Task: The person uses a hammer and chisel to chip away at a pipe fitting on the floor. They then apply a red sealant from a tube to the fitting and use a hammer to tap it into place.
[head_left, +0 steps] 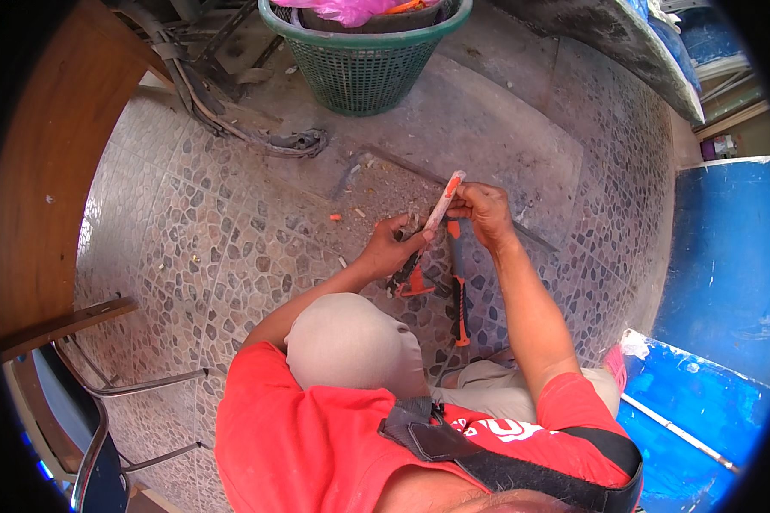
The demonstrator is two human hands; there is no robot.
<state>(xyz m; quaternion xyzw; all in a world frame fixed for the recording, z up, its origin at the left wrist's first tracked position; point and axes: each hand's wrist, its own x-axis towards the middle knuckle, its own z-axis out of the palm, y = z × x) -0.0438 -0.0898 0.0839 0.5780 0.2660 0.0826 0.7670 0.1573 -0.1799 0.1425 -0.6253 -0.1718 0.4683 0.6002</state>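
Note:
In my left hand (388, 250) is a narrow stick-like piece (442, 203), whitish with orange-red patches on its upper part. Its lower end looks dark and rough, and I cannot tell its exact kind. The fingers of my right hand (486, 214) are pinched together against the side of this piece, near its upper end. Just below my hands, a tool with a grey shaft and a black-and-orange grip (460, 312) lies on the floor. Beside it is an orange object (417, 282), partly hidden by the dark end of the piece.
A green plastic basket (355, 73) holding a pink bag stands ahead. Bundled cables (265, 141) lie to its left. Debris (393, 184) and a thin dark bar (535, 238) are on the stone-patterned floor. A metal-legged chair (103, 427) stands left; blue panels (723, 274) stand right.

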